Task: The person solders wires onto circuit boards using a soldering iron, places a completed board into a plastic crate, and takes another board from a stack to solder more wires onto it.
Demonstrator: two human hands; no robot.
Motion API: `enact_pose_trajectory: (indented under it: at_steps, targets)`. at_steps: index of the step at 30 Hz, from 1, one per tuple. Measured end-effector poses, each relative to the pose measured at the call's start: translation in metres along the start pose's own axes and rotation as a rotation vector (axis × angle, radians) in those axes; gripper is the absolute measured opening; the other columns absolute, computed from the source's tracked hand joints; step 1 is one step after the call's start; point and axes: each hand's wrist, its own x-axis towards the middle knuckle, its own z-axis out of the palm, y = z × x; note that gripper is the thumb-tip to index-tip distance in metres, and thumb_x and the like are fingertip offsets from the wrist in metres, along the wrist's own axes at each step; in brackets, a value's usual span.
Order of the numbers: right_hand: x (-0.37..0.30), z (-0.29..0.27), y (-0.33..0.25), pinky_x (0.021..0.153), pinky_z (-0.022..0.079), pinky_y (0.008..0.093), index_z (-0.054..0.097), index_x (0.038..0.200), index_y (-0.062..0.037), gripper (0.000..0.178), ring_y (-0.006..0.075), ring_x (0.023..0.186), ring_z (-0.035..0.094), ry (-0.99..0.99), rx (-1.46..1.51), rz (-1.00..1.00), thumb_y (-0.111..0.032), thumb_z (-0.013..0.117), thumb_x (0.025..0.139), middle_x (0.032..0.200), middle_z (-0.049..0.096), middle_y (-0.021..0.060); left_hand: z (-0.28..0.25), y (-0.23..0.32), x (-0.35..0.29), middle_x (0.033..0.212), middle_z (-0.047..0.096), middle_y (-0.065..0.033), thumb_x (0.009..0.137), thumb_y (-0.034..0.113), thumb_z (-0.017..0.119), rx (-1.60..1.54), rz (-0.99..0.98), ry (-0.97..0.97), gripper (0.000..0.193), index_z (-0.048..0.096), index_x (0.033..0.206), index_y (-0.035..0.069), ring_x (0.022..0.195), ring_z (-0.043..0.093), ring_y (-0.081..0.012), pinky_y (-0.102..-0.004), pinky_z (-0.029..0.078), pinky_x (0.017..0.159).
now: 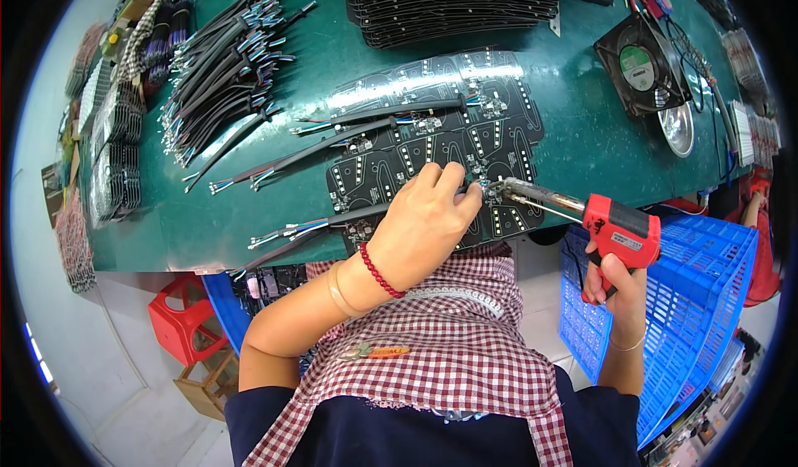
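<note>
My left hand is closed in a pinch at the connector end of a black-sleeved cable, just over the panel of black circuit boards. The fingers hide most of the wires they hold. My right hand grips a red and black soldering gun by its handle. The gun's metal tip points left and reaches the board right beside my left fingertips; whether it touches a wire I cannot tell. Two more sleeved cables lie across the boards farther back, their coloured wire ends spread out to the left.
A heap of sleeved cables lies at the back left, and a tall stack of black boards at the back. A fan and a metal dish stand at the right. Beside me are blue crates and a red stool.
</note>
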Motion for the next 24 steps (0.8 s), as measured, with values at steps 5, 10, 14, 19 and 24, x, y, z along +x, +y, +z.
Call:
enact_pose_trajectory:
  at_steps: [5,10,14,19,24]
  targets:
    - [-0.005,-0.002,0.000,0.041,0.037,0.0244,0.055,0.106,0.0042,0.029,0.0091,0.040,0.042,0.011,0.074,-0.008,-0.020,0.057,0.089,0.053,0.049,0.0049,0.000,0.000,0.001,0.092,0.052,-0.0096,0.073,0.001,0.058,-0.002,0.009,0.005,0.034,0.064,0.107,0.004,0.084,0.054,-0.0240,-0.0329,0.050,0.073]
    - [-0.004,0.002,0.002,0.041,0.038,0.0249,0.055,0.106,0.0044,0.030,0.0091,0.040,0.042,-0.020,0.060,-0.009,-0.020,0.057,0.089,0.053,0.049,0.0049,-0.001,0.000,0.000,0.091,0.052,-0.0093,0.074,0.002,0.057,0.010,0.000,0.000,0.035,0.064,0.108,0.004,0.084,0.054,-0.0237,-0.0325,0.049,0.074]
    - [-0.002,0.006,0.003,0.041,0.038,0.0248,0.055,0.105,0.0046,0.029,0.0090,0.040,0.042,-0.006,0.081,-0.013,-0.019,0.057,0.089,0.053,0.048,0.0045,-0.001,0.000,0.000,0.091,0.051,-0.0093,0.073,0.002,0.057,-0.004,-0.001,-0.002,0.035,0.064,0.108,0.004,0.084,0.054,-0.0238,-0.0326,0.049,0.073]
    - [-0.005,0.010,0.006,0.042,0.038,0.0239,0.054,0.102,0.0044,0.024,0.0087,0.041,0.044,-0.002,0.053,0.002,-0.015,0.057,0.089,0.054,0.050,0.0041,-0.002,0.001,0.000,0.092,0.050,-0.0108,0.073,0.001,0.057,-0.013,0.005,-0.002,0.035,0.063,0.108,0.002,0.083,0.053,-0.0245,-0.0334,0.049,0.074]
    - [-0.017,0.006,0.022,0.045,0.039,0.0227,0.056,0.097,0.0031,0.017,0.0079,0.048,0.048,0.040,-0.080,-0.018,-0.008,0.062,0.086,0.060,0.054,0.0024,-0.006,0.002,0.003,0.092,0.049,-0.0118,0.073,0.001,0.056,0.000,0.013,-0.036,0.036,0.062,0.109,0.001,0.084,0.053,-0.0248,-0.0337,0.049,0.074]
